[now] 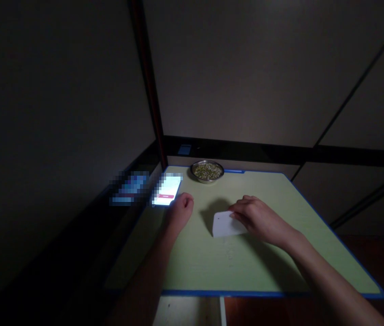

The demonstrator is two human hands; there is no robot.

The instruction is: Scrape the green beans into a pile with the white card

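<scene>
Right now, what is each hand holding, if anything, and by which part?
The right hand holds a flat white piece by its upper right part; the left hand shows nothing held.

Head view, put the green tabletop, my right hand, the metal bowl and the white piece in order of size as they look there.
1. Green tabletop
2. Right hand
3. Metal bowl and white piece: too alike to rank; the piece is nearer the camera and partly hidden by the hand.
</scene>
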